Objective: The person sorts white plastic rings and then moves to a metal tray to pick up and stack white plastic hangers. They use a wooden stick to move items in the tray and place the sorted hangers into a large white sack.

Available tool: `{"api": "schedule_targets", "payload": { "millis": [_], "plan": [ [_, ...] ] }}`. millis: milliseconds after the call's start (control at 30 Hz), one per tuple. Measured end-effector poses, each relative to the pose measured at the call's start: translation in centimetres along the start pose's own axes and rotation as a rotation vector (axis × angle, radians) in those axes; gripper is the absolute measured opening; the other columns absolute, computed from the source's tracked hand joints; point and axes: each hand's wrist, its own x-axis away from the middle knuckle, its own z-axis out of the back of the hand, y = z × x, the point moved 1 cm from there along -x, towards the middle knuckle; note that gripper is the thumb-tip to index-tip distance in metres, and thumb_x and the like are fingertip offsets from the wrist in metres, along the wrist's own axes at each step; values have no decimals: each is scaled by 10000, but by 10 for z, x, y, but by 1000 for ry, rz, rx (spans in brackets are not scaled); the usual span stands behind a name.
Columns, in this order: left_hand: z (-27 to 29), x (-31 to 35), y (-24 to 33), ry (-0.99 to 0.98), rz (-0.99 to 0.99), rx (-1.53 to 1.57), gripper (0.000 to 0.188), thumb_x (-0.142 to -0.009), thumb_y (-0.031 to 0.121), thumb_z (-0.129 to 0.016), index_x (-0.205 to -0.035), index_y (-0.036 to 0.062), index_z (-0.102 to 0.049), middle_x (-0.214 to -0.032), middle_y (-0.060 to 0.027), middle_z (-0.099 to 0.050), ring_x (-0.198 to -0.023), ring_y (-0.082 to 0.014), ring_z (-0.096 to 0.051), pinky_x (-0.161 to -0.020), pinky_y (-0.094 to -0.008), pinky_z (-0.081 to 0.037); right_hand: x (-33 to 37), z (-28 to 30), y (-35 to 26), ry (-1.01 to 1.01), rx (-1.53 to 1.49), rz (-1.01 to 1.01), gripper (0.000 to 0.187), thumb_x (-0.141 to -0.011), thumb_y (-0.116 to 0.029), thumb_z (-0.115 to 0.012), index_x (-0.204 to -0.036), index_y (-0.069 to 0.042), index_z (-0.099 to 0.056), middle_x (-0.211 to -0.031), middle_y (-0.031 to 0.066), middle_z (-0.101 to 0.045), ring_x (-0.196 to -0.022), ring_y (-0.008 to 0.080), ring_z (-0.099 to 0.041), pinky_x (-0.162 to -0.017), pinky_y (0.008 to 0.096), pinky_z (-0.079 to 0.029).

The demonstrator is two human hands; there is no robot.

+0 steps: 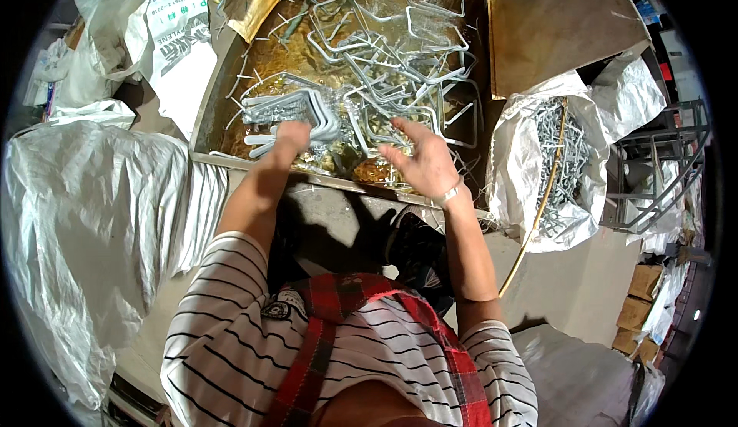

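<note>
While your left hand [289,136] clamped the stacked bundle of bent wire brackets [296,110] steady in the tray [211,104], your right hand [421,162] hovered spread open over loose brackets [400,66], holding nothing

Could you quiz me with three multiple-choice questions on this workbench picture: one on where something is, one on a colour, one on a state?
1. Where does the open white sack of metal pieces sit?
A. To the right of the tray
B. Inside the tray
C. On the person's lap

2. What colour are the bent wire frames in the tray?
A. Bright red
B. Silver-grey
C. Black

3. How is the right hand?
A. Clenched round a hammer
B. Hidden under a sack
C. Open, palm showing, holding nothing

Answers: 1 A, the sack stands beside the tray's right edge. 2 B, the frames shine silver-grey against the brown tray floor. 3 C, its fingers are spread above the tray's near rim, while the left hand rests on a stacked bundle of frames.
</note>
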Motion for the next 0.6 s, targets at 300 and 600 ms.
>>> {"api": "schedule_targets", "payload": {
  "millis": [300, 600],
  "plan": [
    [126, 37, 14, 367, -59, 931, 466, -692, 356, -732, -984, 11, -620, -877, -166, -646, -808, -266, -611, -741, -355, -464, -62, -48, 105, 70, -1199, -702, 729, -711, -471, -712, -1138, 62, -456, -917, 119, -484, -822, 215, -518, -753, 351, -460],
    [135, 86, 97, 20, -281, 809, 403, -723, 213, -704, -1068, 39, -588, -983, -112, -640, -885, -192, -582, -813, -328, -443, -57, -41, 103, 15, -1656, -475, 289, -799, -226, -653, -1010, -40, -585, -966, 92, -635, -879, 218, -626, -779, 377, -515]
  ]
}}
